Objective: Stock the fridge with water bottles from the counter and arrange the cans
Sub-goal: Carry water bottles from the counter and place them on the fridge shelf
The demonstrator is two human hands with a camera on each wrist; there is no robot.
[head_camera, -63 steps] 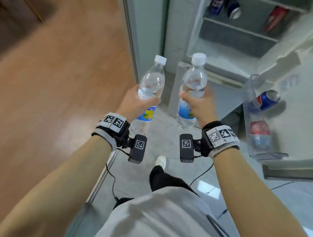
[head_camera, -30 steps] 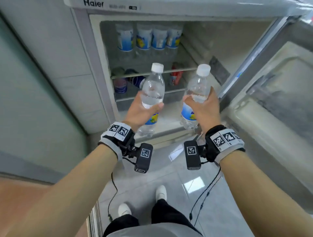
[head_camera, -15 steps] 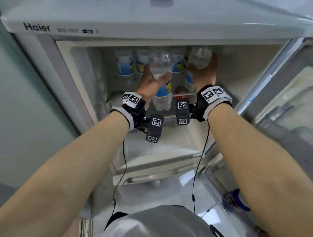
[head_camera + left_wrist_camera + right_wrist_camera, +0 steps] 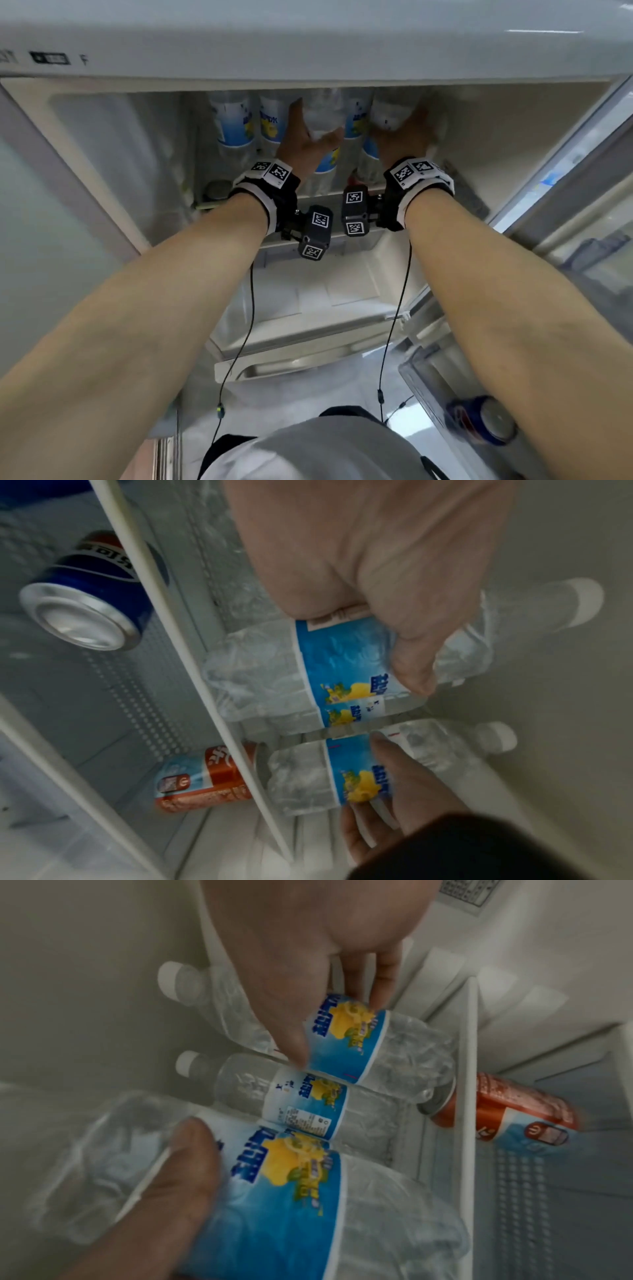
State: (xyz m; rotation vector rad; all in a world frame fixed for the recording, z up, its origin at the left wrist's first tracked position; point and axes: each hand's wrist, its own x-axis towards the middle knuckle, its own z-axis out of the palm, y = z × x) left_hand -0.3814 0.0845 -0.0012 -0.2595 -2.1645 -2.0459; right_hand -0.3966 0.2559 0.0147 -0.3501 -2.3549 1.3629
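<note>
Both hands reach into the open fridge [image 4: 102,144], each holding an upright clear water bottle with a blue and yellow label. My left hand [image 4: 313,137] grips the left bottle [image 4: 325,161]; in the left wrist view the left hand [image 4: 394,642] wraps that bottle [image 4: 342,664]. My right hand [image 4: 404,137] grips the right bottle [image 4: 371,154], and the right wrist view shows that bottle [image 4: 346,1042] again. Both are over the top shelf [image 4: 171,642], in front of a row of standing bottles [image 4: 233,123]. Whether their bases touch the shelf is unclear.
On the shelf below, a blue can [image 4: 89,593] and a red can [image 4: 205,777] lie on their sides. Another blue can [image 4: 486,425] sits in the door bin at lower right. The fridge's top edge hides the bottle caps in the head view.
Both hands carried the bottles from in front of the fridge up and into the top shelf, and have pushed them further in toward the back row.
</note>
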